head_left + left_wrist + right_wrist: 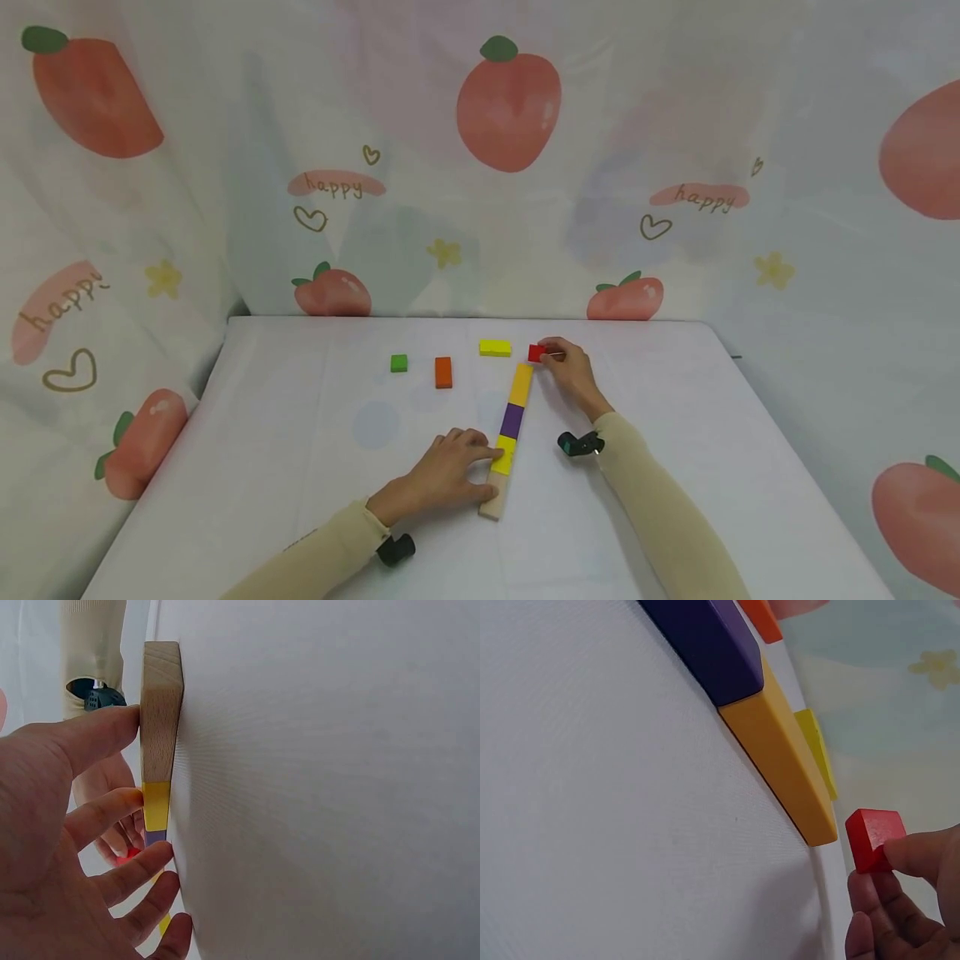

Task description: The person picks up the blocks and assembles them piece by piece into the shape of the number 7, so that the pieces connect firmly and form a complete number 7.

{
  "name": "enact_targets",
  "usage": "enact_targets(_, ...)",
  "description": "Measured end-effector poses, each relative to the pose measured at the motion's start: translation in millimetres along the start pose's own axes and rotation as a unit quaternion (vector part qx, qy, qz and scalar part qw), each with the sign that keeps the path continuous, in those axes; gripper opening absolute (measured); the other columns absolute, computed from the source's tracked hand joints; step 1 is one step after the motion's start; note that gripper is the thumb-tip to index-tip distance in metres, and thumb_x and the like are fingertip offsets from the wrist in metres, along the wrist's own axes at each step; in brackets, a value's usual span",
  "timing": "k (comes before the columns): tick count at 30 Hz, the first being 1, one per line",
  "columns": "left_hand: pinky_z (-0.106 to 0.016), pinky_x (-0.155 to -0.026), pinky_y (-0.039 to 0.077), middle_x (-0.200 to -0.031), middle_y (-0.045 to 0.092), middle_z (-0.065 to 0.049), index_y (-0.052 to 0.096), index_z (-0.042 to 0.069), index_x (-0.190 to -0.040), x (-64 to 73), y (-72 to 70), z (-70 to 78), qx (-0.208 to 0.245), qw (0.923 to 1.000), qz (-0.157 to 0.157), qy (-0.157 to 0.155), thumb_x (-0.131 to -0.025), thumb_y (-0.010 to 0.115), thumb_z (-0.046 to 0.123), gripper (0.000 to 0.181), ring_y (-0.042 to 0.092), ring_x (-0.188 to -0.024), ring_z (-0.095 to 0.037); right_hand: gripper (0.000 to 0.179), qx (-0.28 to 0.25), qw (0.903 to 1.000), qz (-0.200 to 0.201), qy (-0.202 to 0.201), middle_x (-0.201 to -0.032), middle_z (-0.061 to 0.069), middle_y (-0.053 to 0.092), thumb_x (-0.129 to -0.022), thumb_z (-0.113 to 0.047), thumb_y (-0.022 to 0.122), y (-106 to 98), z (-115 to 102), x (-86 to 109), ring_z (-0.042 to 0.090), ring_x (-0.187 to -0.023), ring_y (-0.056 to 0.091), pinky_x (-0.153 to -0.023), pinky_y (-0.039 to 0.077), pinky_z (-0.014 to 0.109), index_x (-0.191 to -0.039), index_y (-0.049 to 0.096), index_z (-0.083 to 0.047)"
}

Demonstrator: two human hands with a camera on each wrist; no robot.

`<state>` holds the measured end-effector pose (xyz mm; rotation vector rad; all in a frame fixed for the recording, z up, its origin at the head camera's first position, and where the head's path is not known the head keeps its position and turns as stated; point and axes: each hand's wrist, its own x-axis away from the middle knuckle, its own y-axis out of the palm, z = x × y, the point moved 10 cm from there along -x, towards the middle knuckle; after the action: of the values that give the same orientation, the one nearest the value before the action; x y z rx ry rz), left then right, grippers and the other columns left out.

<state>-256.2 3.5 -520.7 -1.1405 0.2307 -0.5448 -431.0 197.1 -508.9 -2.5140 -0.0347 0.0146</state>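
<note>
My right hand (573,371) pinches a small red block (876,838) between thumb and fingers, just past the far end of a row of blocks. In that row, from near to far, lie a plain wooden block (159,731), a yellow block (504,456), a purple block (512,421) and an orange-yellow block (776,761), end to end. Along the row's near end, my left hand (447,471) has its fingers spread, the thumb touching the wooden block and the index fingertip touching the yellow one.
Left of the row's far end lie a yellow block (495,348), an orange block (443,372) and a small green block (399,363) on the white table (300,433). A printed curtain (420,100) hangs behind the table.
</note>
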Motion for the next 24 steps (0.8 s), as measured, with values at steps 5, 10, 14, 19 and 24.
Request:
enact_targets(5, -0.043, -0.101, 0.041, -0.133, 0.056, 0.003, 0.059, 0.037, -0.135, -1.2, -0.3, -0.3, 0.001, 1.0000, 0.000, -0.004, -0.084, 0.071, 0.052, 0.054, 0.048, -0.123, -0.020, 0.031, -0.004, 0.9998, -0.009, 0.017, -0.132, 0.014, 0.059, -0.101, -0.015, 0.053, 6.0, 1.1, -2.5, 0.031, -0.117, 0.055, -0.105, 0.047, 0.043, -0.132, 0.058, -0.013)
enact_targets(10, -0.043, -0.101, 0.041, -0.133, 0.055, 0.004, 0.059, 0.037, -0.135, 0.0, 0.3, 0.1, 0.006, 0.9999, -0.005, -0.008, -0.084, 0.071, 0.052, 0.054, 0.048, -0.123, -0.020, 0.032, -0.003, 0.9997, -0.016, 0.018, -0.132, 0.013, 0.059, -0.101, -0.016, 0.053, 11.6, -1.0, -3.4, 0.030, -0.116, 0.056, -0.104, 0.048, 0.043, -0.132, 0.058, -0.014)
enact_targets(14, -0.043, -0.100, 0.041, -0.133, 0.055, 0.004, 0.059, 0.038, -0.135, 0.3, 0.8, 0.3, 0.008, 0.9999, -0.006, -0.007, -0.084, 0.071, 0.053, 0.054, 0.048, -0.123, -0.020, 0.032, 0.005, 0.9996, -0.020, 0.020, -0.132, 0.012, 0.059, -0.101, -0.016, 0.053, 15.1, -0.9, -3.9, 0.029, -0.116, 0.055, -0.105, 0.047, 0.043, -0.132, 0.058, -0.015)
enact_targets(19, -0.042, -0.100, 0.041, -0.133, 0.055, 0.005, 0.058, 0.039, -0.135, -1.1, 0.5, -0.7, 0.003, 1.0000, -0.003, -0.008, -0.084, 0.070, 0.054, 0.055, 0.048, -0.123, -0.019, 0.033, 0.015, 0.9996, -0.023, 0.009, -0.132, 0.013, 0.059, -0.101, -0.015, 0.052, 17.7, -4.3, -7.4, 0.030, -0.115, 0.056, -0.103, 0.048, 0.043, -0.133, 0.058, -0.014)
enact_targets(24, -0.043, -0.101, 0.041, -0.133, 0.055, 0.004, 0.058, 0.039, -0.135, -2.1, 1.4, -1.9, 0.003, 0.9999, -0.006, -0.011, -0.084, 0.070, 0.054, 0.054, 0.048, -0.123, -0.019, 0.032, 0.025, 0.9992, -0.031, 0.010, -0.131, 0.012, 0.060, -0.101, -0.015, 0.053, 21.5, -5.7, -11.4, 0.029, -0.115, 0.056, -0.103, 0.049, 0.042, -0.132, 0.059, -0.014)
